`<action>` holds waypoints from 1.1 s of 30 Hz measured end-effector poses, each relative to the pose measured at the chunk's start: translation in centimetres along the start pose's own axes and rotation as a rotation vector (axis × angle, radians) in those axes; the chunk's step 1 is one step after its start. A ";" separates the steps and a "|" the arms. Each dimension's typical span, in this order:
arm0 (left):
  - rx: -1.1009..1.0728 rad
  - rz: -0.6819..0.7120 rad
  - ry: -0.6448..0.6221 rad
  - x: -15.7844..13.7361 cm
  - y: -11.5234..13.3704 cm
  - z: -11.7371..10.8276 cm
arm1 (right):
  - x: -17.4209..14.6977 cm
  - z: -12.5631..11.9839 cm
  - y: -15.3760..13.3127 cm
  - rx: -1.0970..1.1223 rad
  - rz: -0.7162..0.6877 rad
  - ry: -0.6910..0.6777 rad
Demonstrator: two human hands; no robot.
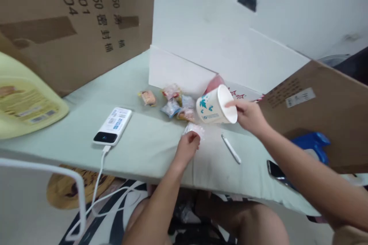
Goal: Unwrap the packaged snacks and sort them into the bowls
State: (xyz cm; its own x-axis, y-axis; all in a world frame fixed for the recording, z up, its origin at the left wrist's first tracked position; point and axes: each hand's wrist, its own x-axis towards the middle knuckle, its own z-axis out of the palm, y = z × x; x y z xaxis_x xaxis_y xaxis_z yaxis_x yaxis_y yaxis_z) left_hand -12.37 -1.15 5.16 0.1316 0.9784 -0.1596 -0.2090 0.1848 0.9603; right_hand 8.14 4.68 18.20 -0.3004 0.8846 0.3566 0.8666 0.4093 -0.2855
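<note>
My right hand grips the rim of a white paper cup with blue-green leaf prints. The cup is tilted on its side, its mouth towards my right hand, and what is inside cannot be seen. My left hand is closed in a pinch at a small whitish, clear-wrapped packet in front of the cup. Behind that packet lies a cluster of small wrapped snacks. One more wrapped snack sits apart on the left. A white pen lies right of my left hand.
A white power bank with a cable lies left on the cloth-covered table. A yellow jug and a cardboard box stand at left. White panels close off the back. At right are a phone, a blue object and another carton.
</note>
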 end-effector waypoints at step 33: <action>1.010 0.143 0.102 3.0 -3.2 1.5 | -19.2 10.4 9.7 -0.217 0.511 -0.162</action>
State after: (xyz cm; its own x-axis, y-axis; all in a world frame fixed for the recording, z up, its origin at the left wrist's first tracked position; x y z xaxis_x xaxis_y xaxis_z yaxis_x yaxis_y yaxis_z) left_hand -9.87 1.01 1.99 0.0768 0.9970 -0.0024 0.7038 -0.0525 0.7085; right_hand 18.14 -5.97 -0.69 0.1358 0.9879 0.0754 0.9744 -0.1194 -0.1905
